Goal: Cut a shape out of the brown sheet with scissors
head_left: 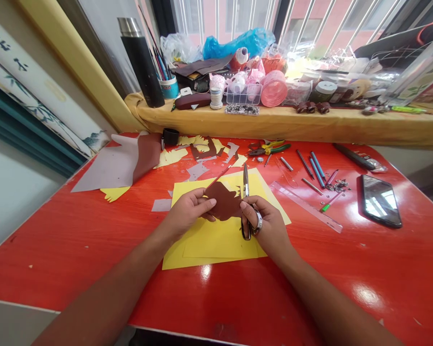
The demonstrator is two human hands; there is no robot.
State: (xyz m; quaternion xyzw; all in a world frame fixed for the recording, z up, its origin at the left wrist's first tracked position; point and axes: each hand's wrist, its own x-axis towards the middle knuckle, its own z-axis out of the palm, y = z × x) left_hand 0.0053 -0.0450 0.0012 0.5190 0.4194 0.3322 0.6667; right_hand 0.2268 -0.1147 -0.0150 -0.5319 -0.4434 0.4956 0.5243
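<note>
My left hand pinches the left edge of a brown cut-out piece of paper, holding it above a yellow sheet on the red table. My right hand grips a pair of scissors through the finger loops, blades pointing away from me beside the brown piece's right edge. Its thumb and a fingertip also touch that edge.
Brown and grey sheets and yellow scraps lie at the back left. Pliers, pens, a clear ruler and a phone lie to the right. A cluttered yellow sill holds a black flask.
</note>
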